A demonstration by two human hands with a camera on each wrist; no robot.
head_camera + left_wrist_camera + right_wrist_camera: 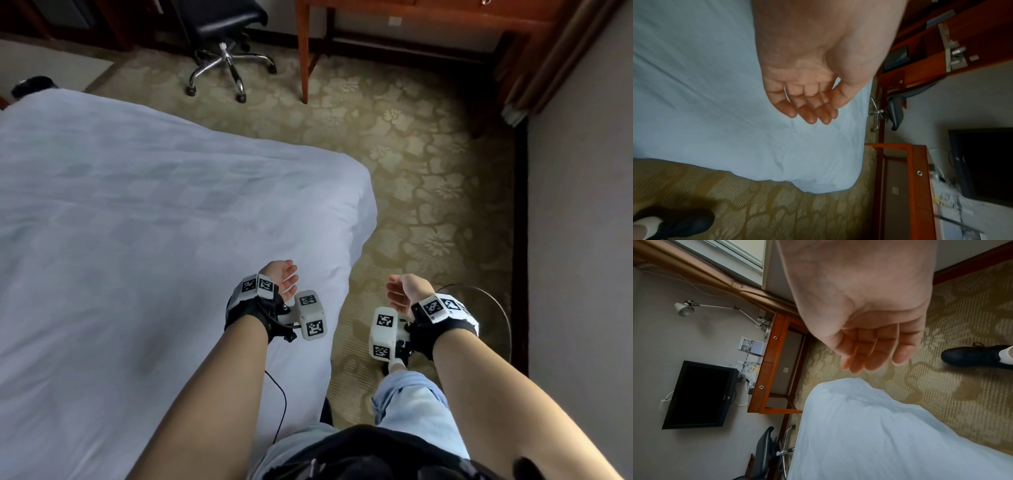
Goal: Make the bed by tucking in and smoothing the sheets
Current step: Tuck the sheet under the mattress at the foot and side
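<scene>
Standing at the corner of the bed, a person is holding both hands out in front, holding nothing. The wide bed covered with a pale blue-white cotton sheet (pixel 137 212) is lying flat with light wrinkles, its rounded corner (pixel 363 185) draped down toward the carpet. The left hand (pixel 282 279) is hovering above the sheet near that corner, palm turned up, fingers (pixel 807 113) relaxed, slightly curved and lying close together, not touching the sheet as far as the left wrist view shows. The right hand (pixel 404 293) is hanging just off the bed's edge over the beige flower-patterned carpet (pixel 411 144), fingers (pixel 869 353) loosely curled and side by side. A black shoe with white sock (pixel 978 355) is standing on the carpet beside the bed. Beyond the bed's corner a black swivel chair on a chrome star base (pixel 222 51) is sitting next to a reddish wooden desk (pixel 305 51), well apart from the bed.
</scene>
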